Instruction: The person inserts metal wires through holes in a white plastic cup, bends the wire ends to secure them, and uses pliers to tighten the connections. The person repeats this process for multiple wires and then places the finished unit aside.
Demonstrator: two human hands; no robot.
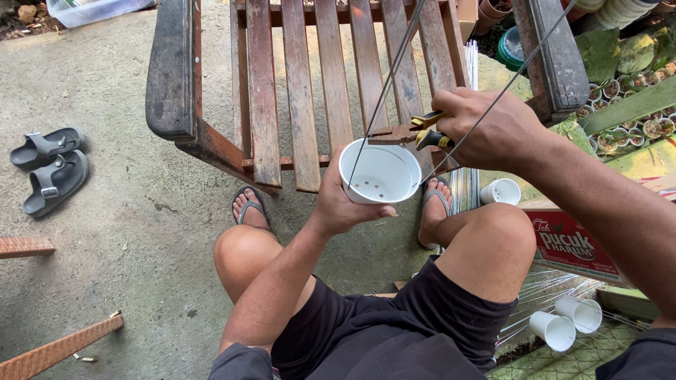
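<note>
My left hand [339, 205] grips a small white plastic pot [380, 173] with drain holes in its bottom, held above my knees. Two thin grey wires [389, 74] rise from the pot's rim toward the top of the view. My right hand [486, 130] holds pliers [412, 131] with yellow and black handles, their jaws at the pot's far rim where a wire meets it. I am seated, bare knees and sandalled feet below the pot.
A worn wooden slatted bench [296, 91] stands just ahead. A pair of grey sandals [49, 169] lies at left on the concrete. More white pots [563, 324] and wires lie at right beside a red carton [574, 246]. Small potted plants [634, 105] crowd the far right.
</note>
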